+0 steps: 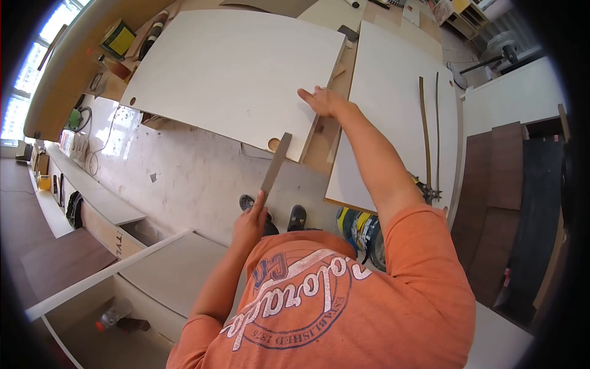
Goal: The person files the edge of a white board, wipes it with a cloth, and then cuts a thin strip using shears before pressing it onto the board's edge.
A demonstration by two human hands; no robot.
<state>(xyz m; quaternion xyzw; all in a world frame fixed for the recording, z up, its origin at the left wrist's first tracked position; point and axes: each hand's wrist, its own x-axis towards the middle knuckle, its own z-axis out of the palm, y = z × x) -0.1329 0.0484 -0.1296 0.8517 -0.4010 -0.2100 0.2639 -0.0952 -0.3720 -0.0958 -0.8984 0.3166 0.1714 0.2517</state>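
My left hand (pixel 249 220) is closed around the lower end of a long flat grey tool (pixel 276 165), like a file or metal strip, with its tip pointing up beside a round hole near the corner of a white panel (pixel 233 67). On that panel's right edge rests my right hand (pixel 321 102), its fingers stretched out over the white surface. To the right of it lies a second white panel (pixel 381 92), with two thin dark strips (pixel 424 126) on it.
Below the panels are shoes (pixel 297 217) and a striped container (pixel 362 234). Open white cabinet frames (pixel 110 278) stand at lower left, with a clear bottle inside. Dark brown boards (pixel 485 178) lie at right. A cable runs over the floor (pixel 153 178).
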